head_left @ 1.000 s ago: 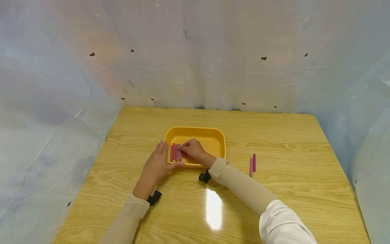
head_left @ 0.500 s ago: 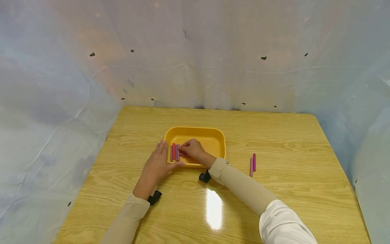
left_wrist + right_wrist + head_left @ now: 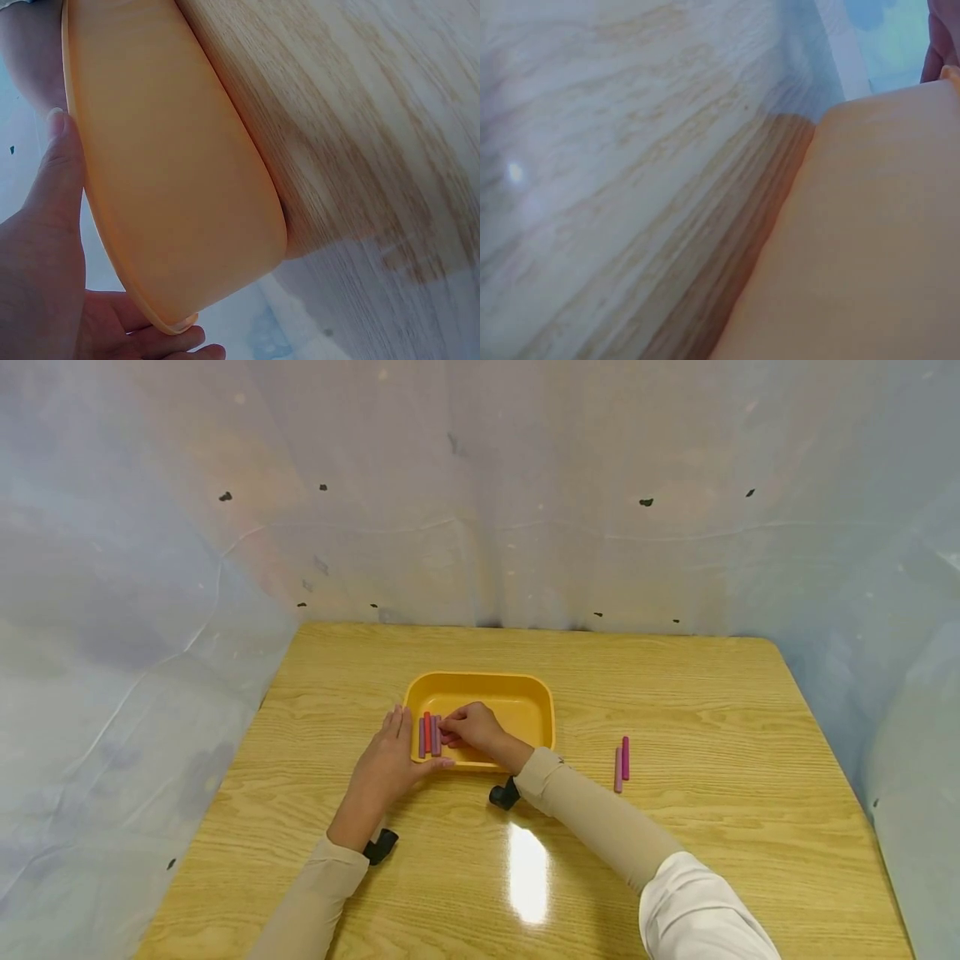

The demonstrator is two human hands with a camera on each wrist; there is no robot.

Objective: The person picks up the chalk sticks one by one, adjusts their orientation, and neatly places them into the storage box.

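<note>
Yellow tray [image 3: 519, 714]: on wooden table [image 3: 712, 710]. Row of sticks [image 3: 427, 732], one red, others purple: inside, at nine o'clock. Left hand [image 3: 385, 766]: fingers straight, thumb spread, touching tray at eight o'clock. Right hand [image 3: 477, 727]: fingers bent, tips beside row; cannot tell whether gripping. Two pink sticks [image 3: 626, 758]: on table, between three and four o'clock from tray.

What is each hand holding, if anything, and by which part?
The left hand braces the yellow tray at its near-left corner; whether the right hand pinches a purple stick inside is unclear.
</note>
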